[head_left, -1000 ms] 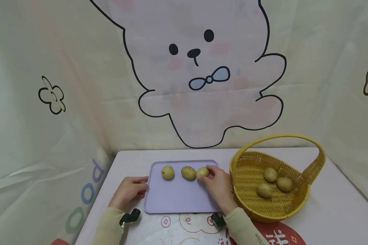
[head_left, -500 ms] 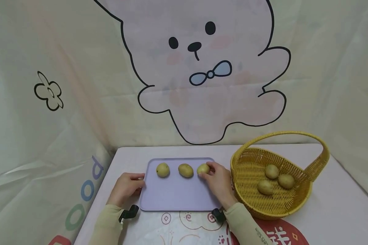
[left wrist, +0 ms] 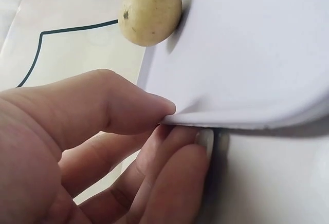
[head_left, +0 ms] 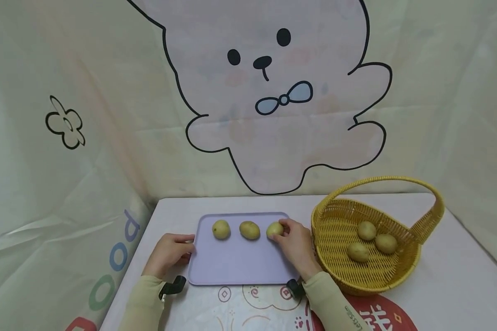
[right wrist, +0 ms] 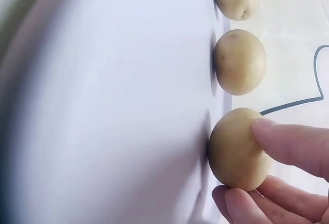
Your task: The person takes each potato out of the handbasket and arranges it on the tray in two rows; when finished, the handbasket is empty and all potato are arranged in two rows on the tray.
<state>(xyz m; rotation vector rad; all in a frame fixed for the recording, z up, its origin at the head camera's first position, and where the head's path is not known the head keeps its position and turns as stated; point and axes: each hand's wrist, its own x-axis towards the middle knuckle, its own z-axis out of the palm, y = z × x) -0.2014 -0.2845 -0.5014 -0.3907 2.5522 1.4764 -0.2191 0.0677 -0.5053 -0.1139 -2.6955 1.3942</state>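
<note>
Potato [head_left: 273, 229] sitting between the fingertips of the right hand [head_left: 297, 246], left hand [head_left: 167, 253] gripping a tray [head_left: 240, 266]

At lower centre of the head view, that potato is lying over the far right part of the lilac tray, just left of the fingertips that are holding it. In the right-wrist view it is showing at lower right, one digit pressing its upper right side and other fingers touching it from below; they are spreading only as wide as the potato itself. I can't tell whether it is touching the tray.

Further left in the same row, a middle potato [head_left: 249, 230] and an end potato [head_left: 221, 229] are resting on the tray, apart from each other and from any finger.

The left hand is pinching the tray's left edge. In the left-wrist view, one fingertip is lying on the rim near frame centre while others are tucking in beneath it; the end potato is sitting at upper centre, apart from them.

At lower right of the head view, a yellow basket [head_left: 331, 250] is standing beside the right hand, three potatoes [head_left: 358, 252] lying inside.
</note>
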